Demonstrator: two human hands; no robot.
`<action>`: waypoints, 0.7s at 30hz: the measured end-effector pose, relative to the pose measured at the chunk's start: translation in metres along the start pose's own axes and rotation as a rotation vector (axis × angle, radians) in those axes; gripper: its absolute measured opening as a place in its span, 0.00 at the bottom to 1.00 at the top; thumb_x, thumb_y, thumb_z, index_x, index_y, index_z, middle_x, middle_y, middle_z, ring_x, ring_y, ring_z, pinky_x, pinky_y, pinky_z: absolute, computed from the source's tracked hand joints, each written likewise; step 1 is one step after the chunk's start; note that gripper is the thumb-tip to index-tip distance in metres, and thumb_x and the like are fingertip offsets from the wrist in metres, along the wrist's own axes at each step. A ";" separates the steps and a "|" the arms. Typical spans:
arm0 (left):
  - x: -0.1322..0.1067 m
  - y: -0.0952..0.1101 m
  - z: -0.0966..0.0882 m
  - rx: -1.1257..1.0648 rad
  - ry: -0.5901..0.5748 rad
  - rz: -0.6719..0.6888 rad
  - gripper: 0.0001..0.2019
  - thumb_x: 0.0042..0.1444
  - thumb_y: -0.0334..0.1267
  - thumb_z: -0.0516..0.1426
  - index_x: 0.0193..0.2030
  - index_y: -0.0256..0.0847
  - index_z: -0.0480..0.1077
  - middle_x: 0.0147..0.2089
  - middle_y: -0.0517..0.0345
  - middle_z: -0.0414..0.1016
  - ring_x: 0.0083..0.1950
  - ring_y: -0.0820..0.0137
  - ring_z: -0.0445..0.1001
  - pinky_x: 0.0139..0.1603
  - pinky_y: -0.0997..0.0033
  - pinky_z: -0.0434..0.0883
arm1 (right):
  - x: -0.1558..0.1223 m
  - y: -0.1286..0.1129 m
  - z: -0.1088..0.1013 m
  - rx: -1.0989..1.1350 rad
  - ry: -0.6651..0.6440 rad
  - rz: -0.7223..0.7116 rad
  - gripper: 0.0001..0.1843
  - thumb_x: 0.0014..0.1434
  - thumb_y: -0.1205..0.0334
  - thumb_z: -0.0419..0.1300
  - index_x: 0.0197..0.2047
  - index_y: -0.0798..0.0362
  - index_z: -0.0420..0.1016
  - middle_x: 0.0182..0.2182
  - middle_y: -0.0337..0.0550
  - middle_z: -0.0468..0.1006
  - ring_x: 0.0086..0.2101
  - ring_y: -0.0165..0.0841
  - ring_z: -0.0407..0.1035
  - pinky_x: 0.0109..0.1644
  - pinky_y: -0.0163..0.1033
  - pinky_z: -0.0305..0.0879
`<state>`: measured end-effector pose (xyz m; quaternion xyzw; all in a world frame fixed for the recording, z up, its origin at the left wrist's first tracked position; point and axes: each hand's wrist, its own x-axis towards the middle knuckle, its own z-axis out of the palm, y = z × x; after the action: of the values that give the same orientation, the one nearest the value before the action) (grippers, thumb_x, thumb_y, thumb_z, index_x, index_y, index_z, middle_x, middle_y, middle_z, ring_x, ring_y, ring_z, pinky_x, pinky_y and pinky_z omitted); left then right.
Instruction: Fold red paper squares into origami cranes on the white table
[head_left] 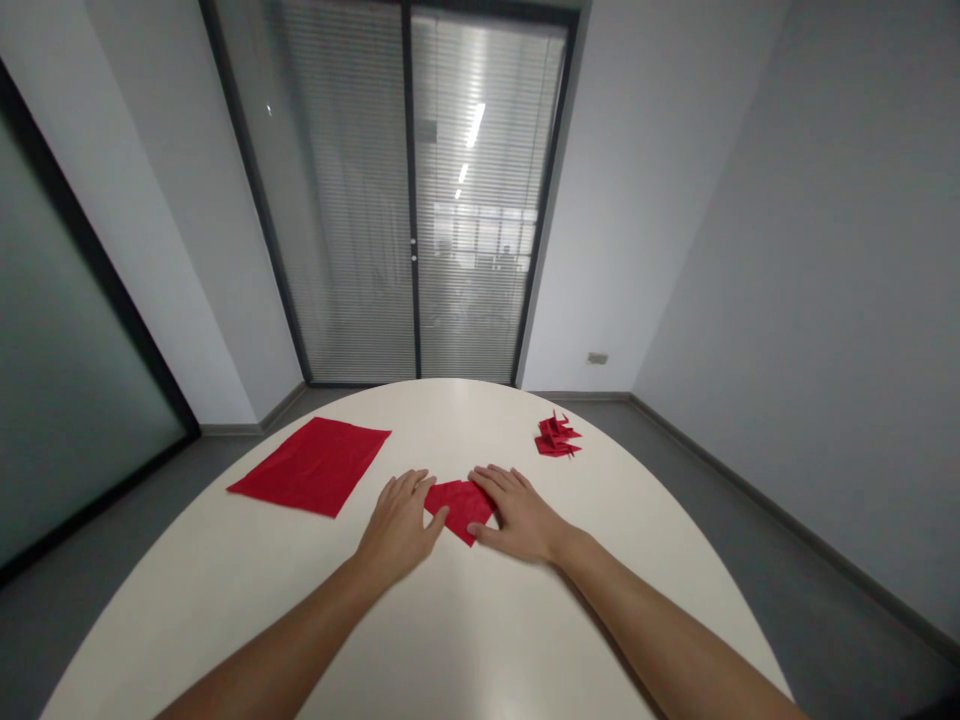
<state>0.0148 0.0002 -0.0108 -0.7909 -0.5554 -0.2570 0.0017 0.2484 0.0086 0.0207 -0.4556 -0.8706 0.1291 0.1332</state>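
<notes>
On the table lies a small folded piece of red paper (459, 503), with one corner pointing toward me. My left hand (401, 520) rests at its left side, fingers stretched forward and thumb on the paper's lower left edge. From the other side my right hand (521, 515) covers the paper's right corner, its fingers extended over the upper edge and its thumb apart from them near the lower right edge. Both hands touch the paper with fingers spread rather than closed. Parts of the paper are hidden under the fingertips.
A large flat sheet of red paper (315, 466) lies on the left of the round white table (450, 640). Several folded red paper figures (557, 437), crane-like, sit together at the far right. Beyond the table's curved edge stand a glass door with blinds (480, 300) and walls.
</notes>
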 end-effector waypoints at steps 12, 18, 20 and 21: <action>-0.002 0.025 -0.026 -0.043 -0.031 0.185 0.09 0.63 0.35 0.54 0.45 0.41 0.76 0.45 0.52 0.80 0.47 0.58 0.75 0.53 0.51 0.67 | 0.000 -0.024 -0.012 -0.130 0.204 0.092 0.22 0.59 0.46 0.62 0.48 0.53 0.79 0.41 0.51 0.79 0.44 0.44 0.70 0.49 0.45 0.64; -0.005 0.031 -0.034 -0.016 -0.063 0.190 0.15 0.65 0.41 0.53 0.55 0.42 0.74 0.54 0.50 0.79 0.52 0.55 0.73 0.53 0.51 0.67 | -0.005 -0.030 -0.016 0.145 0.049 0.096 0.13 0.64 0.60 0.54 0.36 0.51 0.81 0.31 0.42 0.80 0.31 0.33 0.71 0.35 0.36 0.60; -0.006 0.031 -0.035 -0.022 -0.080 0.207 0.16 0.64 0.42 0.54 0.55 0.42 0.74 0.55 0.49 0.78 0.53 0.55 0.73 0.55 0.49 0.67 | -0.006 -0.029 -0.016 0.223 -0.022 0.011 0.12 0.61 0.65 0.55 0.35 0.51 0.80 0.29 0.39 0.80 0.29 0.30 0.70 0.34 0.34 0.60; -0.006 0.031 -0.036 -0.025 -0.083 0.215 0.16 0.64 0.43 0.55 0.55 0.41 0.75 0.56 0.49 0.78 0.54 0.54 0.72 0.57 0.49 0.66 | -0.006 -0.028 -0.015 0.232 -0.029 -0.017 0.11 0.59 0.67 0.55 0.34 0.51 0.79 0.29 0.38 0.79 0.29 0.30 0.70 0.34 0.34 0.60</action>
<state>0.0259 -0.0276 0.0264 -0.8556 -0.4639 -0.2295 -0.0037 0.2360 -0.0097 0.0439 -0.4280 -0.8555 0.2344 0.1736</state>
